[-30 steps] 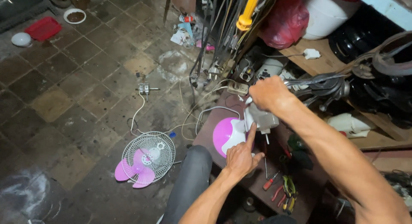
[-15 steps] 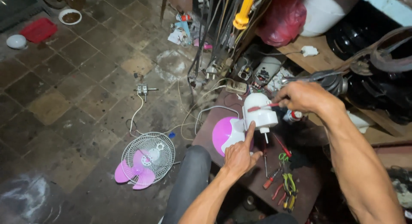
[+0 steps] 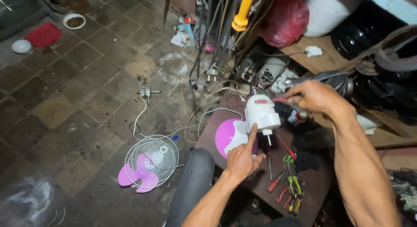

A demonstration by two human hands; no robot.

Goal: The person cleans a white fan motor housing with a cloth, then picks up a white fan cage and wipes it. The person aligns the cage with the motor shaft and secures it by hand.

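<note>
Brace the white fan housing [image 3: 262, 114], which stands on the table [image 3: 312, 183] above its pink base [image 3: 230, 138], with your left hand [image 3: 242, 157], forefinger extended against it. Right hand [image 3: 315, 96] pinches a red-handled screwdriver [image 3: 271, 100]; keep its tip square to the housing.

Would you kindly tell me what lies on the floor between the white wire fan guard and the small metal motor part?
In the head view, a white cord runs across bare tiles from the motor part toward the wire fan guard.

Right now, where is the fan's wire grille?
The wire grille lies on the tiled floor at lower left of the head view, over the pink fan blades, left of the person's knee.
</note>
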